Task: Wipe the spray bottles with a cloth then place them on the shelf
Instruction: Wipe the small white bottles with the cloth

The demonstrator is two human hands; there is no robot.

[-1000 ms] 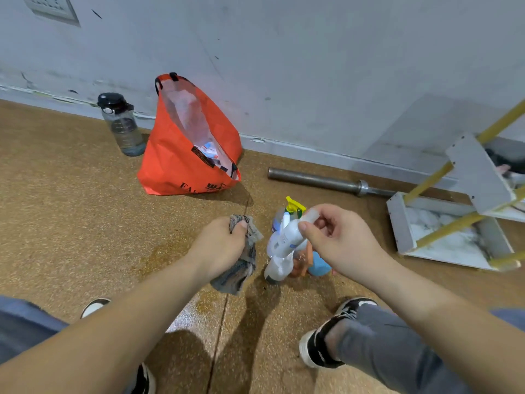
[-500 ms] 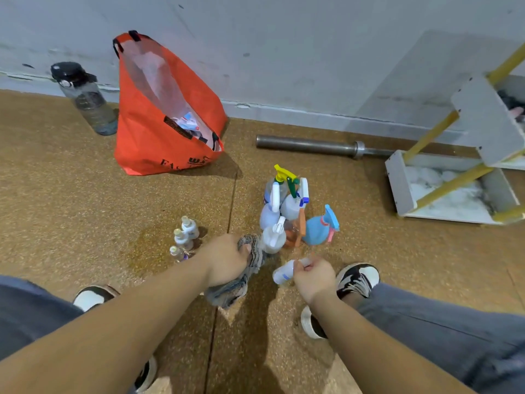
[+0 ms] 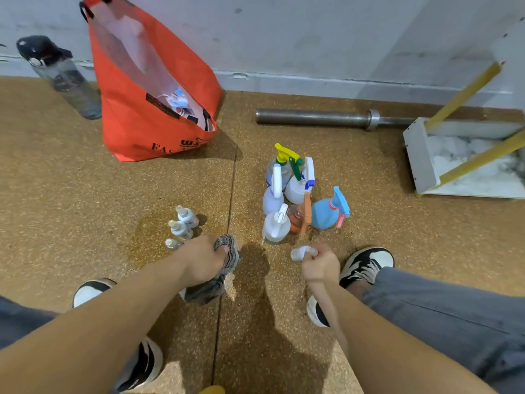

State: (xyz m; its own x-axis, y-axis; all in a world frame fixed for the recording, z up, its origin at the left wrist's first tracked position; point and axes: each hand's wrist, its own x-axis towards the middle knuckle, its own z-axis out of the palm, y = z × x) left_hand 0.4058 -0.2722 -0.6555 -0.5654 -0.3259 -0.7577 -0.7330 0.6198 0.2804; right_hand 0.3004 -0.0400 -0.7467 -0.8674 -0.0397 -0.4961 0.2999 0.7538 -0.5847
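The small white bottle [image 3: 299, 253] is poking out of your right hand [image 3: 321, 265], just on your side of the spray bottle cluster [image 3: 298, 191], with its long axis pointing left toward the cloth [image 3: 211, 291]. Your right fist is gripping its other end. Your left hand [image 3: 203, 260], nearer you and left of the cluster, is clutching the bunched cloth, apart from the bottle. The shelf [image 3: 419, 157] is standing well right of the cluster.

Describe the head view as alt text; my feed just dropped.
The left hand grips a grey cloth and the right hand holds a small white bottle above a brown floor. Just ahead stand a cluster of spray bottles and three small bottles; an orange bag is far left, a shelf far right.
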